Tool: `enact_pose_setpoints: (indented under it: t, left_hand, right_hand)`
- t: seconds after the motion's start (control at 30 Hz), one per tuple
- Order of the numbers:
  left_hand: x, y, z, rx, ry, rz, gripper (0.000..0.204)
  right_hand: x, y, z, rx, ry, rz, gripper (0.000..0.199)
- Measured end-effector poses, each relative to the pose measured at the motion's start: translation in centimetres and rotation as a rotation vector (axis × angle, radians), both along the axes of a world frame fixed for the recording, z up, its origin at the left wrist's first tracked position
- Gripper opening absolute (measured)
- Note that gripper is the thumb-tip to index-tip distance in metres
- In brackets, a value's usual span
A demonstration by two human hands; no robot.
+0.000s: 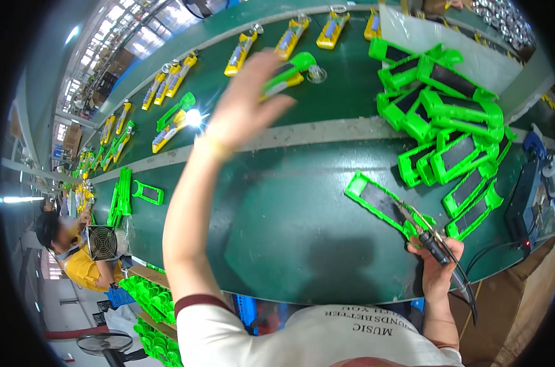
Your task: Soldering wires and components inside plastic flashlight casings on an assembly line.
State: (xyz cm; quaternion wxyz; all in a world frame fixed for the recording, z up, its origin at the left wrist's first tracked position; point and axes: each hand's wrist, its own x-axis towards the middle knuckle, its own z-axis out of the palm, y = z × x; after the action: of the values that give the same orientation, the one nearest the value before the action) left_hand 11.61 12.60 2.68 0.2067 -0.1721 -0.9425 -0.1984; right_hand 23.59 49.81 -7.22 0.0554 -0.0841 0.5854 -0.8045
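Note:
My left hand (247, 104), blurred by motion, is stretched over the far belt with its thumb apart from the fingers. Right beside it lie a green plastic frame (299, 63) and a yellow lamp body (283, 87) with a round clear lens. Whether the fingers touch them is hard to see. In my right hand (436, 263) is a soldering iron (434, 248) with a black handle, a thin metal tube alongside and a cable. Its tip points over a green frame with a dark panel (378, 199), which lies on the near bench next to my fingers.
A heap of green frames (461, 110) covers the right side. Yellow lamp bodies (241, 54) line the belt, one with a lit lamp (193, 117). A blue device (525, 189) stands at far right. At left, a person in yellow (85, 269) works near a black fan (102, 243).

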Motion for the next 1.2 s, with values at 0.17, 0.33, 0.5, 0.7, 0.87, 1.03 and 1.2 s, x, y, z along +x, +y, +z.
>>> enact_pose_setpoints:
  t: [0.17, 0.33, 0.5, 0.7, 0.87, 1.03, 1.2]
  left_hand:
    - [8.1, 12.7, 6.6, -0.184, 0.555, -0.341, 0.027]
    - [14.7, 12.0, 11.6, -0.178, 0.504, -0.355, 0.019]
    - [17.9, 11.8, 14.1, -0.168, 0.372, -0.39, 0.012]
    - [18.1, 11.5, 15.2, -0.244, 0.729, -0.473, 0.014]
    - [23.6, 11.3, 15.5, -0.213, 0.546, -0.239, 0.015]
    - [23.5, 10.9, 14.4, -0.15, 0.384, -0.206, 0.016]
    - [22.8, 11.1, 14.5, -0.185, 0.428, -0.323, 0.015]
  right_hand:
    - [-0.9, -0.9, 6.0, 0.677, -0.615, 0.05, 0.053]
    - [0.2, 0.6, -0.4, -0.114, 0.02, -0.086, 0.054]
    - [-0.1, 0.3, -0.3, -0.068, 0.039, -0.011, 0.052]
    - [-0.1, 0.0, 0.1, -0.059, 0.041, 0.007, 0.05]
    - [-1.6, 2.1, -0.4, -0.033, -0.542, -0.195, 0.037]
    - [-0.1, 0.5, -0.9, -0.071, 0.079, -0.002, 0.048]
    - [0.1, 0.6, -0.2, -0.031, 0.12, 0.031, 0.041]
